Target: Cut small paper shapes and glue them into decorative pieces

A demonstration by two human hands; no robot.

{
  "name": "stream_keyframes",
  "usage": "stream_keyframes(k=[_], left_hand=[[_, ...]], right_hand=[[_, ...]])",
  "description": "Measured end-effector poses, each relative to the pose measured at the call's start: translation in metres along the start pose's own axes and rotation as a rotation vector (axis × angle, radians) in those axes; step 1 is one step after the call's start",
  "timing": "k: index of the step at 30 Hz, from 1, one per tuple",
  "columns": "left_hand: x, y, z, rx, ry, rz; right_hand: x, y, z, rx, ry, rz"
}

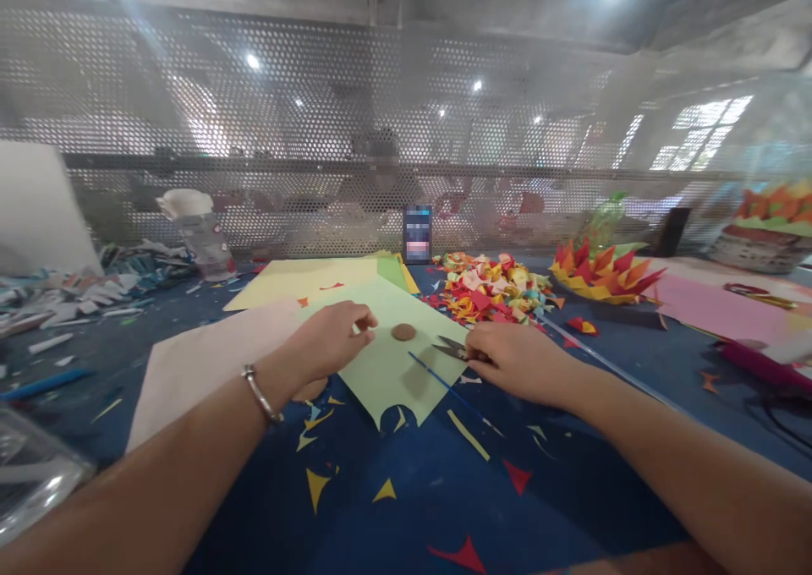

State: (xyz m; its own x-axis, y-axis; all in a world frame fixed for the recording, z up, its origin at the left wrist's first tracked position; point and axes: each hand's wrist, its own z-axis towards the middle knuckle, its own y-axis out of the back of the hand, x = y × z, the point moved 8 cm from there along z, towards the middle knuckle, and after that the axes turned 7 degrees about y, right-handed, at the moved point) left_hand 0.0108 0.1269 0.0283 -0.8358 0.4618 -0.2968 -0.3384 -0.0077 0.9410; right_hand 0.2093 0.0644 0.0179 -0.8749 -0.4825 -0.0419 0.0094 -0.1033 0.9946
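My left hand, with a metal bangle on the wrist, rests on a light green paper sheet, its fingers curled and pinched together at the sheet. A small brown disc lies on the sheet just right of those fingers. My right hand is closed round small scissors, whose blades point left toward the disc. A thin blue stick lies across the sheet's right edge.
A heap of coloured paper scraps lies behind the hands, with a folded orange and red paper shape to its right. Pink paper is at the far right, a beige sheet at left. A perforated metal screen closes the back.
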Motion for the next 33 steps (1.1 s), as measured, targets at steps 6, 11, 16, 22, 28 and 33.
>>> stream_keyframes(k=[6,11,16,22,28,33], left_hand=[[-0.03,-0.026,0.005,-0.003,-0.14,0.008],[-0.033,-0.028,0.005,0.027,-0.163,-0.003],[-0.029,-0.028,0.008,0.051,-0.133,-0.054],[-0.03,-0.034,0.01,0.079,-0.134,-0.071],[-0.028,-0.034,0.008,0.118,-0.147,-0.088],[-0.024,-0.009,-0.006,0.253,-0.172,-0.068]], right_hand=[[-0.002,0.004,-0.002,-0.002,-0.107,0.054],[-0.001,0.002,-0.007,0.046,-0.168,0.098],[0.003,0.004,-0.009,0.058,-0.144,0.113],[0.019,0.007,-0.004,-0.023,-0.033,0.233],[0.034,-0.001,-0.002,0.008,0.025,0.224],[0.026,-0.006,-0.006,0.041,-0.049,0.159]])
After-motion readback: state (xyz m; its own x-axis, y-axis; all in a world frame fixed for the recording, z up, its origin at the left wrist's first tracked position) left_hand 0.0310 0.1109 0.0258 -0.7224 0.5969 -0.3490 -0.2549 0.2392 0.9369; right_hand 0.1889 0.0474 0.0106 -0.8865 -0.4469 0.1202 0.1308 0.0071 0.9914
